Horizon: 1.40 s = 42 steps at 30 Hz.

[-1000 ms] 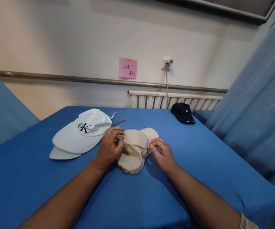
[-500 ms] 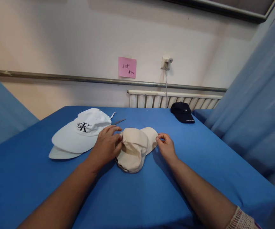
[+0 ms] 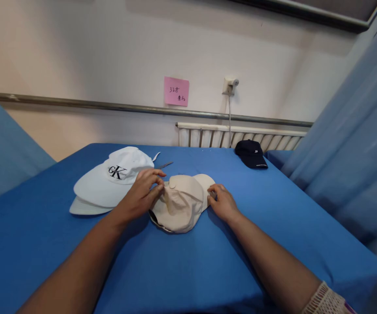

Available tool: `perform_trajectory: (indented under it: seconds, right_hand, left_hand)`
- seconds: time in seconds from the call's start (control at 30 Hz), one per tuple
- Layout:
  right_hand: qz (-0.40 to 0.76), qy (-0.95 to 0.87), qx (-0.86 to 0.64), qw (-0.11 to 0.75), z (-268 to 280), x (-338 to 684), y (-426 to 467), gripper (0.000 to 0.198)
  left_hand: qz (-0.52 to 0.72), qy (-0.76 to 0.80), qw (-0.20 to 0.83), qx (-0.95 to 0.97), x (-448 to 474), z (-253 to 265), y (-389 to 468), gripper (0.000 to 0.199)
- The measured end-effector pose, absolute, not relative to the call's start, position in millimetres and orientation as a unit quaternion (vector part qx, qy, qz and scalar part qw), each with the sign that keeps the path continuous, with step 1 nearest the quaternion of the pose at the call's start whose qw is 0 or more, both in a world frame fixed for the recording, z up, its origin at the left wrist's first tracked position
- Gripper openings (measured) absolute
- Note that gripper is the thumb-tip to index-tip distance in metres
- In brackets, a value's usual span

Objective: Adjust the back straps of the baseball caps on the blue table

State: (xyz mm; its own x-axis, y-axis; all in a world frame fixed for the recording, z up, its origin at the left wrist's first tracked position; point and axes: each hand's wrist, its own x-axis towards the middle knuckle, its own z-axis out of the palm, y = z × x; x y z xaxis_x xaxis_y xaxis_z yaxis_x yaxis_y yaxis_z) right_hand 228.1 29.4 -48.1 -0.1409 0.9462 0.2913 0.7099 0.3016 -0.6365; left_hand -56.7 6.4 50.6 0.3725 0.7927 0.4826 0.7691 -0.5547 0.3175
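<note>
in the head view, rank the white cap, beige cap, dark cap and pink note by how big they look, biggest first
1. White cap, partly hidden
2. Beige cap
3. Dark cap and pink note: too alike to rank

The beige cap (image 3: pixel 183 207) is matt, creased cloth, the bench covering (image 3: pixel 168 270) smooth fabric, the rail (image 3: pixel 110 106) polished metal.

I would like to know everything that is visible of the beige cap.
The beige cap looks like soft, matte fabric. It lies on the blue cloth, its crown creased, its curved brim pointing right and away from the person. A dark gap shows at its near left edge. The left hand touches its left side; the right hand touches the brim.
</note>
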Motion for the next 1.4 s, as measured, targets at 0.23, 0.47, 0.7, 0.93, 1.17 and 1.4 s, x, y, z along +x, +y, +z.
perform_trajectory:
  seconds: [0.23, 0.47, 0.7, 0.93, 1.17, 1.4]
  right_hand:
    - [0.178, -0.733, -0.566, 0.333, -50, 229, 30, 0.027]
    - [0.179, -0.732, -0.560, 0.345, -54, 230, 32, 0.027]
    - [0.177, -0.733, -0.558, 0.347, -57, 230, 32, 0.027]
    - [0.175, -0.734, -0.560, 0.342, -58, 230, 32, 0.026]
    - [0.174, -0.733, -0.560, 0.344, -57, 229, 31, 0.027]
    - [0.176, -0.731, -0.568, 0.335, -59, 229, 31, 0.029]
  left_hand:
    - [0.315, 0.659, 0.023, 0.682, -70, 62, -9, 0.023]
    - [0.235, 0.731, 0.018, 0.641, -76, 40, -47, 0.021]
    - [0.308, 0.740, 0.170, 0.573, -58, 24, -64, 0.035]
    - [0.425, 0.710, 0.363, 0.429, -49, 19, -63, 0.059]
    - [0.517, 0.595, 0.547, 0.281, -53, 12, -63, 0.047]
    - [0.551, 0.524, 0.622, 0.186, -66, 21, -67, 0.031]
